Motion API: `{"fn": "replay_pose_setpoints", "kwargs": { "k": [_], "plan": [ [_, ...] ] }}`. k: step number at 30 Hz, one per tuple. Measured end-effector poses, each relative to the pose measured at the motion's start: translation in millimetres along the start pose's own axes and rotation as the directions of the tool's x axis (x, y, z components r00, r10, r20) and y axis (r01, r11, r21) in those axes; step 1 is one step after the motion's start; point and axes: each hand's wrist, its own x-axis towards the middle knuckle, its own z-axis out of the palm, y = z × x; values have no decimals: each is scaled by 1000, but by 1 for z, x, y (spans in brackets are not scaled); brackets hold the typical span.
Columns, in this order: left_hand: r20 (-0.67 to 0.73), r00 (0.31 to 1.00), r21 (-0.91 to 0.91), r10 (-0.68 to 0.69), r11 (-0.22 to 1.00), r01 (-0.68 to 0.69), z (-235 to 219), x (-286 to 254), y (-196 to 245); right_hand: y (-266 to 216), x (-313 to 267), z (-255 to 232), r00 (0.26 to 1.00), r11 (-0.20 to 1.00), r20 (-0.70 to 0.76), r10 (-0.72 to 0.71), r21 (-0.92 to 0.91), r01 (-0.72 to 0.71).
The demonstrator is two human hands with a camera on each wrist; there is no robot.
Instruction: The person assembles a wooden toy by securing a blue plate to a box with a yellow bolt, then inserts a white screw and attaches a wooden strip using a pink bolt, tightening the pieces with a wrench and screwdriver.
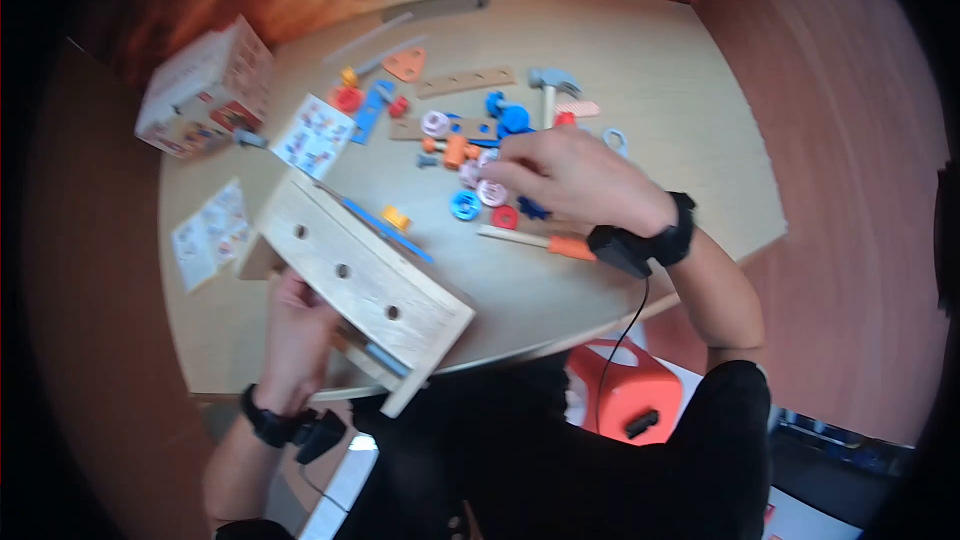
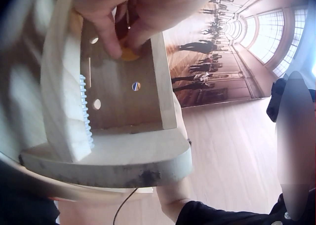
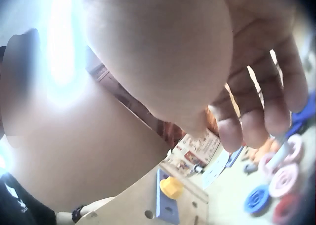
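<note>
A pale wooden toy toolbox (image 1: 365, 275) with round holes stands tilted at the table's front left. My left hand (image 1: 300, 335) reaches into its hollow side. In the left wrist view, its thumb and finger pinch a yellow-orange round piece (image 2: 130, 55) against the inner panel; the fingers partly hide it. On the panel's other face lies a blue strip with holes (image 3: 167, 198), and a yellow hex-shaped piece (image 3: 171, 187) sticks out from it. My right hand (image 1: 580, 175) hovers over loose toy parts, fingers loosely extended and holding nothing. Pink wheels (image 1: 491, 192) are near its fingertips.
A blue wheel (image 1: 465, 205), red ring (image 1: 504, 217) and orange-handled screwdriver (image 1: 570, 246) lie in front of the right hand. Behind are a toy hammer (image 1: 552, 90) and wooden strips (image 1: 465, 82). Instruction sheets (image 1: 313, 137) and a printed box (image 1: 205, 90) are at left.
</note>
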Motion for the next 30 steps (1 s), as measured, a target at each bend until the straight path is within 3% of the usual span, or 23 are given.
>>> {"fn": "replay_pose_setpoints", "kwargs": {
  "k": [5, 6, 8, 13, 16, 17, 19, 20, 22, 23, 25, 27, 29, 30],
  "plan": [
    [37, 999, -1, 24, 1000, -24, -2, 0, 2, 51, -77, -16, 985, 931, -141, 103, -336, -146],
    [46, 999, -15, 23, 1000, -22, -2, 0, 3, 54, -85, -11, 984, 928, -140, 106, -341, -149],
    [47, 999, -23, 10, 1000, -9, 0, 0, 3, 55, -101, -3, 955, 917, -61, 291, -266, -297],
    [21, 1000, -38, -9, 999, 10, -4, -4, 7, 39, -116, 41, 981, 982, -155, 118, -129, -139],
    [158, 987, -209, -31, 976, 64, -15, -4, 8, 39, -112, 64, 974, 975, -206, 98, -176, -135],
    [153, 988, -191, -26, 980, 56, -14, -7, 10, 42, -112, 68, 972, 978, -217, 93, -161, -129],
    [118, 989, -415, -85, 901, 127, -9, -11, 13, 45, -113, 69, 966, 982, -256, 31, -171, -76],
    [94, 989, -415, -116, 898, 145, -5, -13, 14, 44, -113, 65, 965, 983, -262, 28, -168, -74],
    [117, 990, -346, -79, 931, 115, -1, -16, 13, 40, -114, 50, 955, 988, -253, 152, 79, -136],
    [144, 988, -281, -49, 956, 88, 2, -16, 12, 39, -114, 44, 955, 988, -256, 148, 78, -133],
    [112, 992, -273, -64, 958, 92, 16, -18, 14, 38, -113, 36, 922, 846, -218, 321, 504, -175],
    [107, 994, -239, -28, 970, 52, 22, -19, 17, 38, -106, 34, 925, 809, -244, 290, 579, -101],
    [101, 994, -240, -44, 968, 68, 19, -18, 16, 37, -93, 37, 898, 669, -355, 259, 737, 98],
    [101, 993, -244, -63, 966, 86, 18, -17, 16, 35, -88, 36, 898, 666, -359, 254, 738, 106]
  ]
}}
